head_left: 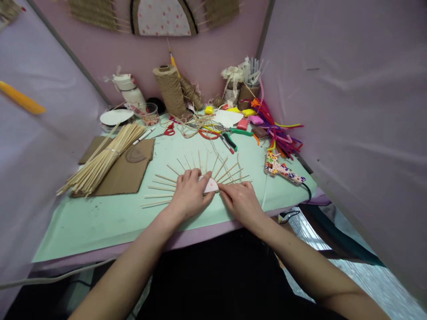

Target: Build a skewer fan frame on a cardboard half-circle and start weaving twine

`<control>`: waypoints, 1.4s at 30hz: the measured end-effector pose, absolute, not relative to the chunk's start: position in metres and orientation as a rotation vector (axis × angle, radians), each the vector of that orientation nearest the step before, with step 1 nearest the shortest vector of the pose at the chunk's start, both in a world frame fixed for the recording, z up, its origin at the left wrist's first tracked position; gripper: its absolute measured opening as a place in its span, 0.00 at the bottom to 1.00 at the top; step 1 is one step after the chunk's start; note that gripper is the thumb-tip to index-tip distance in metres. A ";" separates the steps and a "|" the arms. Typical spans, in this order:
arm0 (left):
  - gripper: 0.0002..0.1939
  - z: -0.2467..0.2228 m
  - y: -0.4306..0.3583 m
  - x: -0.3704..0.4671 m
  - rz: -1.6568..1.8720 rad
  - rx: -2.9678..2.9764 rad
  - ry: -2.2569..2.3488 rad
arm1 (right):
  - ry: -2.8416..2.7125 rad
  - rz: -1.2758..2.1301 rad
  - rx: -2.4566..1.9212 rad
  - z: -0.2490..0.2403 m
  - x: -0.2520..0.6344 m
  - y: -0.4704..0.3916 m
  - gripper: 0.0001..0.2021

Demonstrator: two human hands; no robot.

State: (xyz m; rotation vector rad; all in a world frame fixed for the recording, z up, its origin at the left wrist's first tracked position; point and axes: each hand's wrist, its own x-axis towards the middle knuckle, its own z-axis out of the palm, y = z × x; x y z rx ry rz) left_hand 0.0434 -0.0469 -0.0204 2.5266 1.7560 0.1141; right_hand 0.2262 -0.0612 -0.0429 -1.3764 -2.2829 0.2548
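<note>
A white half-round piece (pixel 211 185) with a pinkish mark lies flat near the table's front edge. Thin wooden sticks (pixel 162 182) fan out from it to the left, back and right. My left hand (pixel 191 192) lies over its left part, thumb and fingers pressing on it and covering much of it. At its right corner my right hand (pixel 240 198) has thumb and finger closed together; what they pinch is too small to make out. Loose twine (pixel 239 163) curls across the sticks behind my right hand.
A tied stick bundle (pixel 106 155) rests on cardboard (pixel 133 175) at left. Behind are red scissors (pixel 170 129), green-handled pliers (pixel 242 132), a twine spool (pixel 169 91) and pipe cleaners (pixel 280 135). A floral glue gun (pixel 283 170) with a black cord lies at right.
</note>
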 end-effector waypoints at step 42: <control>0.18 -0.029 -0.045 0.044 0.179 2.707 1.759 | -2.528 0.158 -1.252 -0.025 0.235 -0.035 0.09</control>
